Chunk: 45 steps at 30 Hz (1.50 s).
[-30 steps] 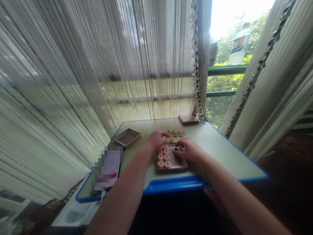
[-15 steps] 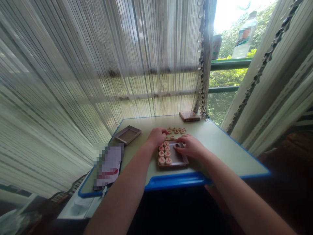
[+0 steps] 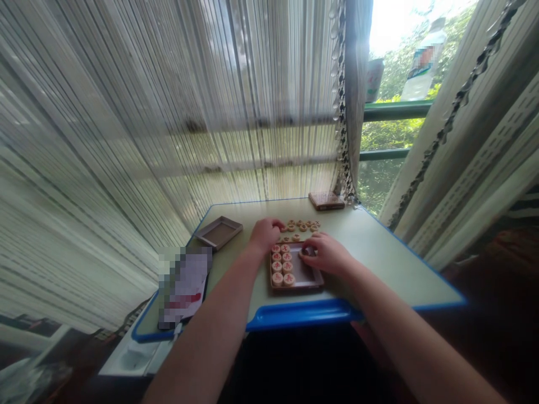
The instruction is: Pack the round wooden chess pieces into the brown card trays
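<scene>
A small brown tray (image 3: 309, 279) lies near the front of the table (image 3: 379, 252), with several round wooden game discs (image 3: 281, 265) in two columns on its left side. More loose discs (image 3: 302, 226) lie on the table just behind it. My left hand (image 3: 264, 234) is curled at the tray's far left corner, fingers on the loose discs. My right hand (image 3: 326, 253) rests over the tray's far right part, fingertips pinched on a dark-marked disc (image 3: 306, 251) inside it.
An empty brown tray lid (image 3: 219, 232) sits at the table's left. A closed brown box (image 3: 327, 200) lies at the back by the curtain (image 3: 168, 112). A blurred paper (image 3: 184, 283) rests at the front left. Bottles (image 3: 421, 64) stand on the window rail.
My left hand shifted slightly back toward the loose discs. The right hand stays at the tray's far side on the dark-marked disc. The view moved a little.
</scene>
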### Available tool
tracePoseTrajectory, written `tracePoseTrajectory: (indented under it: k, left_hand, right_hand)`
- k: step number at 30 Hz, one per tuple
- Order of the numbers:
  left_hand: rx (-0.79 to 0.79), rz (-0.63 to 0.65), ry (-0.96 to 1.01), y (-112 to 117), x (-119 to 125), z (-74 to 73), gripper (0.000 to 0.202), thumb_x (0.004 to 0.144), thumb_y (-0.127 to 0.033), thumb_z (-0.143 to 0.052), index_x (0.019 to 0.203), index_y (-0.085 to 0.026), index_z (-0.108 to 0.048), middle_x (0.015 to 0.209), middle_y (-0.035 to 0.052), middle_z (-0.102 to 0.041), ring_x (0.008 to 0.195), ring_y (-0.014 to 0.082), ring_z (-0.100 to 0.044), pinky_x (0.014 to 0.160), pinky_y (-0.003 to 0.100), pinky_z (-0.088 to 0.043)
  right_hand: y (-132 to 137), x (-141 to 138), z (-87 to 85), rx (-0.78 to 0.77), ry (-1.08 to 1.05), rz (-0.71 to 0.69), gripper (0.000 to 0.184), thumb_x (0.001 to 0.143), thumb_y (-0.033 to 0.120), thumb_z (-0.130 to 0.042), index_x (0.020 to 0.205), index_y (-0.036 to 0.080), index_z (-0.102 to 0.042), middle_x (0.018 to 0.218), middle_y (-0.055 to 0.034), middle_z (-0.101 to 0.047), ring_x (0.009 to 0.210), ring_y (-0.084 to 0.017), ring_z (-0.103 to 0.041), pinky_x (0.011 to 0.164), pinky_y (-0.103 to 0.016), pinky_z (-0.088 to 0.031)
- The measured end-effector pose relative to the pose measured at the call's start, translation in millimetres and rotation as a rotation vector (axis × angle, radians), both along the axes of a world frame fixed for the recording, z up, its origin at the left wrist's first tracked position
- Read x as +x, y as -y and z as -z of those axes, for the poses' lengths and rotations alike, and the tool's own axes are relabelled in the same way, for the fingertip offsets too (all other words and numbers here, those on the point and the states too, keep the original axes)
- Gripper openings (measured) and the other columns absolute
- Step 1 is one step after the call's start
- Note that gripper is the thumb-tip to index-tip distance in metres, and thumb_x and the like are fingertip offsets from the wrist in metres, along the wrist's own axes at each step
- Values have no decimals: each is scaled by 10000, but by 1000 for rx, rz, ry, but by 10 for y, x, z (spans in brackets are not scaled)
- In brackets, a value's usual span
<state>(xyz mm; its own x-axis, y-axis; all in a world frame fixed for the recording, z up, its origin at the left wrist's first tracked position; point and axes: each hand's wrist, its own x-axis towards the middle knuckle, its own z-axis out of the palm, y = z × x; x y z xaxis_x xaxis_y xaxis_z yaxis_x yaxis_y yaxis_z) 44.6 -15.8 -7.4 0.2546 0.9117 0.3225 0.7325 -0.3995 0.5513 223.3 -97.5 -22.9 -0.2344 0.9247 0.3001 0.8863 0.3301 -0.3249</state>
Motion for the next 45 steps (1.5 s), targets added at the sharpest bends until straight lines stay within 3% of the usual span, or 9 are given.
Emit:
tracePoseTrajectory:
  k: [4,10,19,22,25,28,34,40,45]
  left_hand:
    - [-32,-104,-10,-64,-63,10,306,688,-120,-448,859,-178,-695,864,32,-698,846,152,-619,789,224,-460]
    - [-128,-75,-149,-127,-149,28,367,661,-69,-494,962,-176,-673,982,61,-675,912,185,-604,808,253,-455]
    - [-113,-177,0,-195,-245,-24,372,605,-22,-518,926,-138,-667,923,56,-684,857,160,-613,768,229,-463]
    - [-52,-21,-24,-27,-107,-97,281,679,-116,-499,886,-165,-683,873,35,-689,806,147,-613,731,218,-462]
    - [-151,236,-164,157,33,-134,241,680,-178,-518,835,-190,-702,793,7,-682,693,127,-602,642,197,-459]
    - [-78,368,-298,263,113,-134,212,676,-241,-550,803,-216,-719,788,11,-656,701,138,-581,657,217,-450]
    - [98,380,-362,283,192,-118,210,702,-316,-554,795,-250,-730,834,34,-606,827,178,-537,757,265,-429]
    - [108,424,-390,281,237,-94,189,696,-338,-588,777,-246,-732,872,31,-588,853,173,-516,780,255,-417]
    - [116,410,-420,265,246,-92,162,706,-342,-612,767,-248,-730,881,31,-599,855,176,-517,825,275,-393]
  right_hand:
    - [-1,5,-13,4,-46,-8,202,697,356,-573,800,211,-668,773,-38,-595,818,-174,-502,707,-248,-385]
    - [19,20,-57,1,-97,4,181,686,330,-585,801,214,-662,781,-30,-594,820,-173,-498,693,-244,-384]
    - [-1,-21,-62,-15,-45,51,198,687,323,-582,828,204,-655,817,-41,-597,841,-177,-497,709,-249,-374]
    - [2,-36,-64,7,-24,64,211,688,332,-587,845,207,-650,836,-43,-597,859,-181,-499,720,-255,-370]
    - [-2,-35,-50,4,5,55,211,694,338,-583,851,222,-662,826,-41,-591,854,-182,-504,702,-252,-371]
    - [-15,-22,-28,1,23,50,202,699,346,-577,834,231,-672,812,-39,-590,843,-180,-510,695,-250,-375]
    - [-37,3,1,16,9,61,158,678,318,-579,777,226,-661,796,-36,-587,835,-181,-514,712,-255,-377]
    - [-36,60,-24,41,-76,79,161,692,315,-554,764,207,-649,795,-39,-592,802,-173,-514,680,-248,-374]
    - [-70,146,-40,74,-165,214,177,730,252,-495,788,182,-646,759,-39,-611,733,-153,-527,666,-243,-368]
